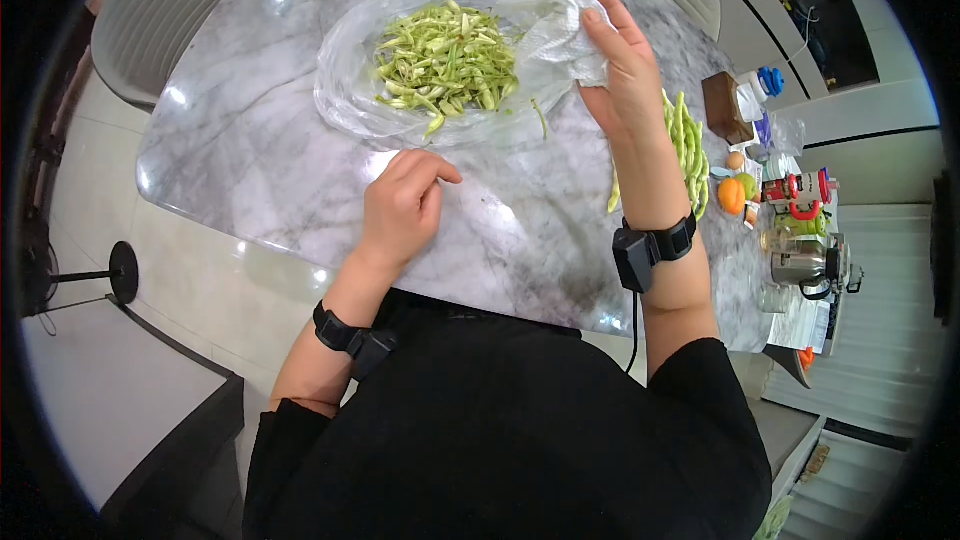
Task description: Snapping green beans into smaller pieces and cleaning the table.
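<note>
My right hand point(626, 64) holds a crumpled white paper towel point(559, 26) over the right side of a clear plastic bag point(341, 82). On the spread bag lies a heap of green bean trimmings point(450, 60). One thin green scrap point(539, 118) rests near the bag's lower right edge. My left hand point(409, 199), its fingers loosely curled and holding nothing, is at the marble tabletop point(285, 157) below the bag. Long green beans point(688, 154) lie beyond my right forearm, which partly hides them.
Along the table's right side stand a brown tissue box point(726, 109), an orange fruit point(731, 196), a red-lidded container point(799, 187) and a metal and glass kettle point(802, 262). Grey chairs point(161, 15) stand at the far edge.
</note>
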`<state>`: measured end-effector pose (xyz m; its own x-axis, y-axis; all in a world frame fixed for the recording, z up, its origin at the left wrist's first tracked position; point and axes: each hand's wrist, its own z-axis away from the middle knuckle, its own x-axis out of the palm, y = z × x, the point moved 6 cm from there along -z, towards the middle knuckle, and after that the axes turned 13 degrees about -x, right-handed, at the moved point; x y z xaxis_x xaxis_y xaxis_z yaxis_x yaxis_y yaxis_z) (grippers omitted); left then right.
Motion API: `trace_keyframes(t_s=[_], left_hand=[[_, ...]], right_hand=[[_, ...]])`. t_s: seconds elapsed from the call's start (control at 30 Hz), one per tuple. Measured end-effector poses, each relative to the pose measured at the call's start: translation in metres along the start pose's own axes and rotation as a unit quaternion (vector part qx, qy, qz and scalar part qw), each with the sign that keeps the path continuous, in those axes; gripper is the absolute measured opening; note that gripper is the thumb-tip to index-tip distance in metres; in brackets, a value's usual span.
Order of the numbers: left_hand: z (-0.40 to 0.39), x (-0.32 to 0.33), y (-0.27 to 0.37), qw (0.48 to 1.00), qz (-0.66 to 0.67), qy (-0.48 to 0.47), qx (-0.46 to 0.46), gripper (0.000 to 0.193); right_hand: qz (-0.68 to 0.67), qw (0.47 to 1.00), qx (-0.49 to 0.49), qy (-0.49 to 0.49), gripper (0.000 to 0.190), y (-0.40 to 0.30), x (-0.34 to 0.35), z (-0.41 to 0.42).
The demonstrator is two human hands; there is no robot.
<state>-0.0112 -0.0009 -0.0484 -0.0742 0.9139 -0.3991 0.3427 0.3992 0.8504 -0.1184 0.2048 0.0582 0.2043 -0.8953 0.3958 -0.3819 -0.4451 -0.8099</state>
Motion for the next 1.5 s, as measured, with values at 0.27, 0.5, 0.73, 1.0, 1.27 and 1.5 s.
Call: trace_keyframes(t_s=[0.27, 0.5, 0.73, 1.0, 1.27, 1.5], left_hand=[[-0.039, -0.009, 0.029, 0.99, 0.117, 0.023, -0.077, 0.028], [-0.106, 0.026, 0.02, 0.935, 0.262, -0.189, -0.145, 0.03], [-0.147, -0.022, -0.019, 0.991, 0.023, 0.057, -0.121, 0.015], [-0.153, 0.013, 0.004, 0.977, 0.167, -0.07, -0.115, 0.027], [-0.134, 0.005, 0.017, 0.965, -0.235, 0.091, 0.07, 0.026], [-0.118, 0.019, 0.046, 0.985, -0.147, -0.019, 0.092, 0.033]], right_hand=[[-0.077, 0.997, -0.002, -0.002, 0.044, -0.009, 0.002, 0.002], [-0.103, 0.995, 0.014, -0.014, 0.046, -0.007, 0.01, 0.01], [-0.129, 0.991, -0.011, 0.013, 0.04, -0.026, -0.013, 0.012], [-0.145, 0.989, -0.003, 0.016, 0.039, -0.015, -0.006, 0.01], [-0.151, 0.988, -0.031, 0.015, 0.041, -0.034, -0.016, 0.017], [-0.154, 0.988, -0.02, 0.022, 0.041, -0.035, -0.016, 0.018]])
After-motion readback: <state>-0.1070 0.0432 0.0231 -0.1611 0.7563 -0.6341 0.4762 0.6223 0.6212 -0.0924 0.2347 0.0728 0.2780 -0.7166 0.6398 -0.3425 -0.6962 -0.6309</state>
